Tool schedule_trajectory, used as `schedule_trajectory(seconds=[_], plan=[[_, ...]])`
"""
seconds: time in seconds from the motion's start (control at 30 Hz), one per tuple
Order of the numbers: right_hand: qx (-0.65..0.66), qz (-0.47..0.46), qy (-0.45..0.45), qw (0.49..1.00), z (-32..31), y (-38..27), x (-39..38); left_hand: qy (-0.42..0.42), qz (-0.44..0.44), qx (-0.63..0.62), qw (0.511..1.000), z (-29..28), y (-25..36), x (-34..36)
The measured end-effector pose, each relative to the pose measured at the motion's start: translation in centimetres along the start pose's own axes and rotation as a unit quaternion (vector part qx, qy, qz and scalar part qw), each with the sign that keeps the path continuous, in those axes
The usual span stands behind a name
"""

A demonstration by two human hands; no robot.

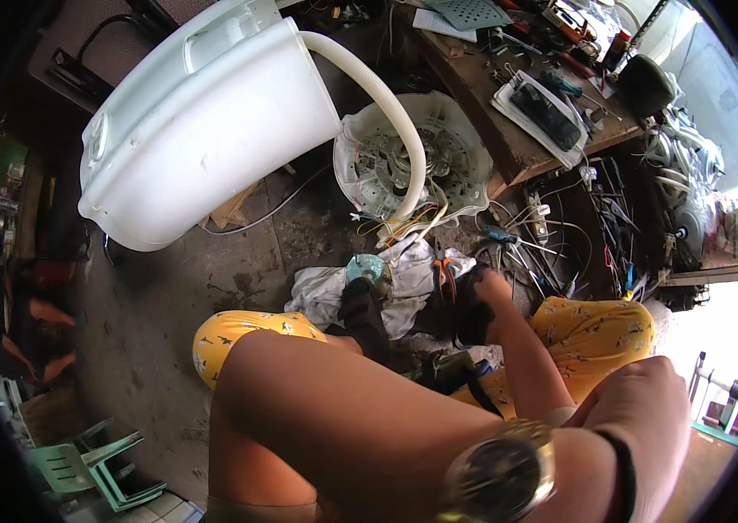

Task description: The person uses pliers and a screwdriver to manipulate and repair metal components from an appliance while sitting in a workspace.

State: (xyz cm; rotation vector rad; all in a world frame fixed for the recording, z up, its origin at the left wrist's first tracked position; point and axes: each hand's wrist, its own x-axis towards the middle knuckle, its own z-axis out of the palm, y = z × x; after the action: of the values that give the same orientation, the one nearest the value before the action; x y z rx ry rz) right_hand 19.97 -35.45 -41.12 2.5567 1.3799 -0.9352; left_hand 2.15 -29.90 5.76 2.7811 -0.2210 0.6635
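Observation:
My left forearm crosses in front of me, with a gold watch (501, 475) at the wrist. Past it, my left hand (639, 405) bends upward at the lower right; its fingers are turned away, and a dark band lies across the skin there. Farther down, my right hand (493, 296) is closed against a dark shoe (472, 322); its fingertips are hidden. Another dark shoe (362, 314) is to the left. Between and beyond them lies a crumpled white cloth (321, 288), with orange-and-black pliers (444, 272) and a pale blue-green rounded piece (365, 268) on it.
A large white appliance housing (212, 131) leans at upper left, its ribbed hose (378, 87) reaching a round white tub (356, 174) with loose wires. Screwdrivers and other tools (534, 253) lie beside the cloth. A phone (543, 113) rests on the cluttered bench (508, 144).

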Motion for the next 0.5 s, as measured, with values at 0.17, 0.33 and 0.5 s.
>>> schedule_trajectory(seconds=[0.17,0.33,0.5], plan=[[0.147,0.148,0.191,0.959,-2.9,4.4,4.2,-0.055,-0.195,-0.003,0.979,0.1,-5.9,-4.7],[0.24,0.168,0.241,0.925,-7.1,6.7,9.8,-0.173,-0.514,-0.033,0.84,-0.7,-7.3,-16.0],[0.118,-0.014,0.185,0.976,-6.0,5.5,12.4,-0.168,-0.613,-0.111,0.764,1.4,-8.2,-19.5]])
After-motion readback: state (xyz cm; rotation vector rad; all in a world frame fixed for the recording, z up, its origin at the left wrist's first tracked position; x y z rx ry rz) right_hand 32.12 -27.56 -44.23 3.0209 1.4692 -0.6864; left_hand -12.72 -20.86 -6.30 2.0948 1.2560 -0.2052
